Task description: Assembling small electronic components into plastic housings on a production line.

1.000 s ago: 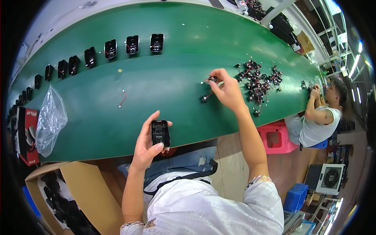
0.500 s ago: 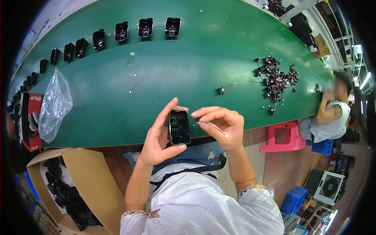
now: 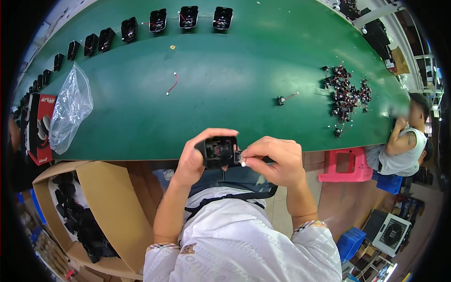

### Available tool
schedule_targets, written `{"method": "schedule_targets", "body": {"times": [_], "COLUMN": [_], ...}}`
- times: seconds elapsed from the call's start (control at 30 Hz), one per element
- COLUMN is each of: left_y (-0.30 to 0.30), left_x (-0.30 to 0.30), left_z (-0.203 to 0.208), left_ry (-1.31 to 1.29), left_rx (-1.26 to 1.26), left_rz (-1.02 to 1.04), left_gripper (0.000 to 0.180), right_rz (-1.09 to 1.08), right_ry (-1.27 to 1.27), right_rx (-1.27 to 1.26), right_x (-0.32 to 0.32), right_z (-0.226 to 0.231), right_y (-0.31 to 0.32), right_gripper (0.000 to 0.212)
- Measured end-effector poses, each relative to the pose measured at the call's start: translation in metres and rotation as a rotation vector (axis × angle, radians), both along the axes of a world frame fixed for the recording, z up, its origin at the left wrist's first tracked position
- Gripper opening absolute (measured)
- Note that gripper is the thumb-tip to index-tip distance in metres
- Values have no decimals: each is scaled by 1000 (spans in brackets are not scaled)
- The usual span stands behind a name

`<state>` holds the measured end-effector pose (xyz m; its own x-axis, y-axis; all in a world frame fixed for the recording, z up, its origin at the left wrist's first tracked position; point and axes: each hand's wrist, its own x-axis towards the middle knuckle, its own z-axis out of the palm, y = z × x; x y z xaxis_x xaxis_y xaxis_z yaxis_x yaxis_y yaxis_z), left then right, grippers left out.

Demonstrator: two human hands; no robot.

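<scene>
A black rectangular device housing (image 3: 219, 149) lies in the grip of my left hand (image 3: 191, 157), fingers along its far edge, open side turned up. My right hand (image 3: 281, 159) pinches a small black-and-silver component (image 3: 237, 157) at the housing's right end. A white connector (image 3: 243, 164) shows by its fingertips. Whether the component touches the housing or sits partly inside it, I cannot tell. Beyond my right hand, one similar component with a red wire (image 3: 281, 100) lies on the green table (image 3: 225, 89).
Several similar housings (image 3: 189, 17) curve along the far left. Wired components form a pile (image 3: 345, 91) at right. A loose red wire (image 3: 173, 84), plastic bag (image 3: 70, 110), red box (image 3: 42, 127) and carton of black parts (image 3: 112, 211) are leftward. A person (image 3: 405, 150) sits right, near a pink stool (image 3: 345, 164).
The housing has turned from upright to sideways in my left hand. My right hand has brought the component against or close to its right end. The whole view has shifted a little.
</scene>
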<state>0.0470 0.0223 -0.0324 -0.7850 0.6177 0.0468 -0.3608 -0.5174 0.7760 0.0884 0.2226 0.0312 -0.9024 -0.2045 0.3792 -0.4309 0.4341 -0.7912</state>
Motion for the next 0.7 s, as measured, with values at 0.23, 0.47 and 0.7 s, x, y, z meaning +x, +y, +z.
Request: {"method": "schedule_targets", "body": {"times": [0.23, 0.47, 0.7], "left_y": [5, 7, 6], "left_x": [6, 4, 5], "left_z": [10, 14, 12], "left_ry": [-204, -407, -365], "left_rx": [-178, -193, -245], "left_rz": [43, -44, -106], "left_gripper": [98, 87, 88], "right_rz": [-37, -34, -55], "right_ry": [83, 143, 146], "right_rx": [-105, -10, 91], "right_x": [-1, -6, -7], "right_z": [-7, -19, -17], "right_y": [-25, -28, -24], "right_gripper": [18, 18, 17]}}
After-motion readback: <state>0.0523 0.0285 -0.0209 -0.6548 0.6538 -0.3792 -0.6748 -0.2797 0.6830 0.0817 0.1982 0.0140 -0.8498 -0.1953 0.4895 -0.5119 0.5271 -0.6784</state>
